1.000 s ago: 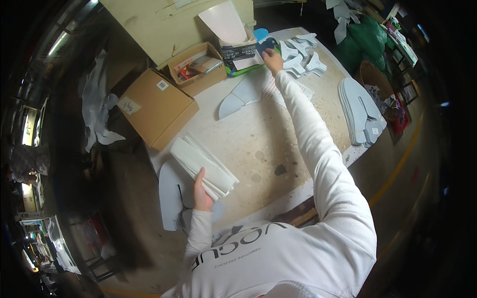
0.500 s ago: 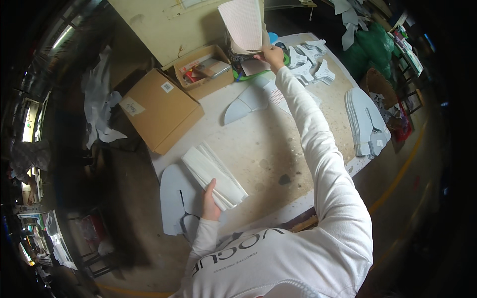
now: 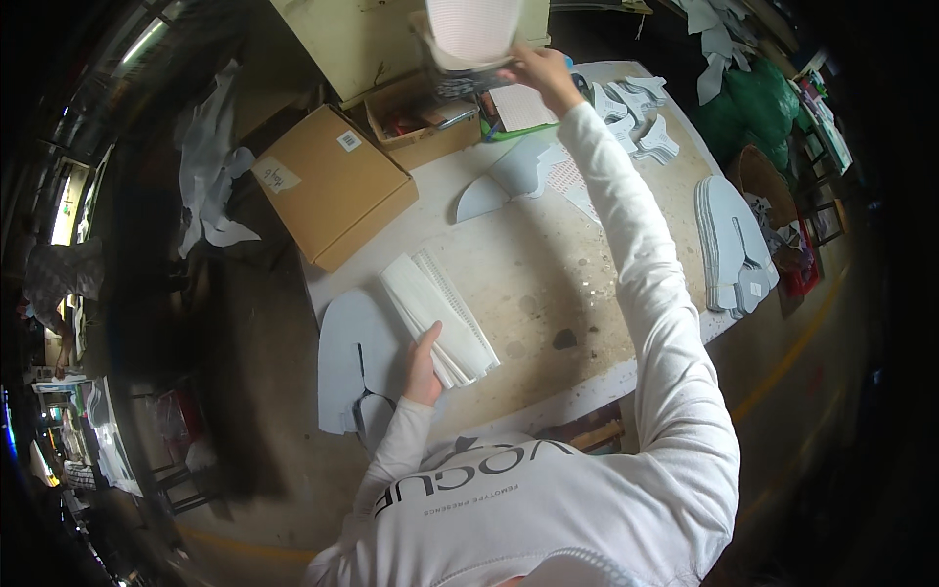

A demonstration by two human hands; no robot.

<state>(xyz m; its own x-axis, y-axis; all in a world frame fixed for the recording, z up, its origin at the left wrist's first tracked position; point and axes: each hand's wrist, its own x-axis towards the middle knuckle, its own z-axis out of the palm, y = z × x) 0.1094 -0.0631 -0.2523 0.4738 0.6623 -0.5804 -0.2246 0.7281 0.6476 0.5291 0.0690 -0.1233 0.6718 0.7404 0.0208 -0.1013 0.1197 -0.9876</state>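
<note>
Right fingers [image 3: 525, 67] clamp the dark box [image 3: 468, 84] at their nine o'clock; left fingers [image 3: 427, 338] grip sheets [image 3: 435, 301], long axis eleven-to-five.

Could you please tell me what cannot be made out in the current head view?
In the head view:
Left hand: most fingers hidden beneath the white bundle.
Right hand: fingertips blurred against the dark box.
Pale textured sheet: top cut off by the upper edge.
Open cardboard box: contents blurred and in shadow.
Closed cardboard box: contents hidden by its top.
</note>
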